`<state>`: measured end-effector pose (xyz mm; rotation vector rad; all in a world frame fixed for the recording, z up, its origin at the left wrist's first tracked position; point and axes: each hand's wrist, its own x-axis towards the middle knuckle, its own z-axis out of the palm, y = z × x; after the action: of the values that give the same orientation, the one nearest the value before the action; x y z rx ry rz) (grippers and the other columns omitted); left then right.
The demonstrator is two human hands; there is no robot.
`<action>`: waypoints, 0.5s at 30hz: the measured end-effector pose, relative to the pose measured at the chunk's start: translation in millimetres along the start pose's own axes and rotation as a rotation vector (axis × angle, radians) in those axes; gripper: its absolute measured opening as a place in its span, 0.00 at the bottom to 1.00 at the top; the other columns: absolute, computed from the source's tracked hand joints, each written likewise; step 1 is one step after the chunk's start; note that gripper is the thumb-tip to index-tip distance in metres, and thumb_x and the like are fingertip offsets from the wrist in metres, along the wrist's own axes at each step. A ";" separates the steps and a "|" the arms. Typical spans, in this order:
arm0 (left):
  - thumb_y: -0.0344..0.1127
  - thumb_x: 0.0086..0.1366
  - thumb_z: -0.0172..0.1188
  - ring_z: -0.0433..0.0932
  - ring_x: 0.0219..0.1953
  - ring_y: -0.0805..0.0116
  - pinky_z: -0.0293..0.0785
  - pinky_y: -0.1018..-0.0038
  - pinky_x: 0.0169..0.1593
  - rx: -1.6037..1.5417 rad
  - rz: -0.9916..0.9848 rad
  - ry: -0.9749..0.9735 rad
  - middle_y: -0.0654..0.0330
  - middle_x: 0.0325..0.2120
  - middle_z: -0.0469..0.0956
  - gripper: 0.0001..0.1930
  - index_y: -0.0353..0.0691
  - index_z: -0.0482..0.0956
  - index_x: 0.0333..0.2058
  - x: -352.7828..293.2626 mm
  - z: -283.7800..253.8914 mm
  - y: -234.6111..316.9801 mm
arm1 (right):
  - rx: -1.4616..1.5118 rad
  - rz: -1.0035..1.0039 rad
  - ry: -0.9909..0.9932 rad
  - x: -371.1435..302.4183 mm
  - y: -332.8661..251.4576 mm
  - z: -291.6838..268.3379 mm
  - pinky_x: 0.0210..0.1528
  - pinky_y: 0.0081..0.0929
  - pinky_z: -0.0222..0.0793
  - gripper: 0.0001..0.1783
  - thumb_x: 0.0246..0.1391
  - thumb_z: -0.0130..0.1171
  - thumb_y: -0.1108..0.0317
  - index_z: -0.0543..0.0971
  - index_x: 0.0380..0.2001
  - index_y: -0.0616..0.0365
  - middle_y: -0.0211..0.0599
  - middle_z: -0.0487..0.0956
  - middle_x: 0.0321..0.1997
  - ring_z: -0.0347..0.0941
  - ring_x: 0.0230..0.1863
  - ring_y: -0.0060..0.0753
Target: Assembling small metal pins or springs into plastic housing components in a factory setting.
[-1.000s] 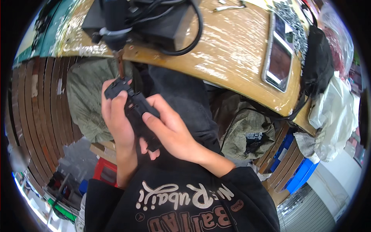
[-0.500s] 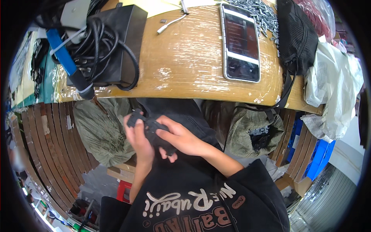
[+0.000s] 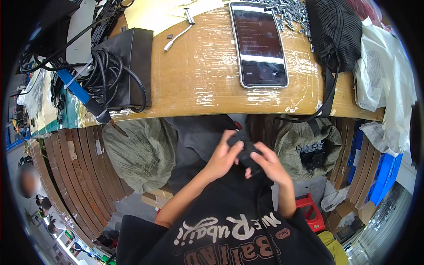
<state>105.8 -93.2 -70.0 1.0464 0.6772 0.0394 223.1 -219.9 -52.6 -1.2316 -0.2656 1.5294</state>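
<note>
Black blocky plastic part is held by both hands, in front of the near edge of the brown table wrapped in clear film, and lower than it. One second ago this part was just beside the tip of the blue and black stick-shaped tool; now it is well apart from it, more to the right, between the two sacks.

The left hand is closed on the part's left side, with its thumb on top, and its forearm reaches up obliquely to the right. The right hand is closed on the other side, also with the thumb above; its forearm is steeper than before. How the fingers sit underneath, I cannot tell.

Below the near edge, a grey-green woven sack stands at left; a second grey-green sack at right contains black parts. The tool's tip points out past the near edge, close to the table's left corner, beside a black box. Toward the far edge, right of the middle, lies a phone with pale frame, touching a heap of small grey metal pieces. A black mesh bag is at the right edge.
</note>
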 end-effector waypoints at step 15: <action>0.31 0.61 0.43 0.67 0.16 0.75 0.65 0.82 0.19 -0.136 -0.053 0.125 0.57 0.20 0.70 0.11 0.37 0.62 0.42 -4.2 -50.0 2.6 | -0.352 -0.133 1.356 -131.9 151.7 -283.3 0.30 0.29 0.72 0.09 0.51 0.52 0.63 0.70 0.34 0.54 0.27 0.72 0.29 0.70 0.35 0.26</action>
<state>76.5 -54.0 -81.7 0.8996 0.8043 0.1039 339.7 -505.8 -211.7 -2.1843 0.2980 0.2887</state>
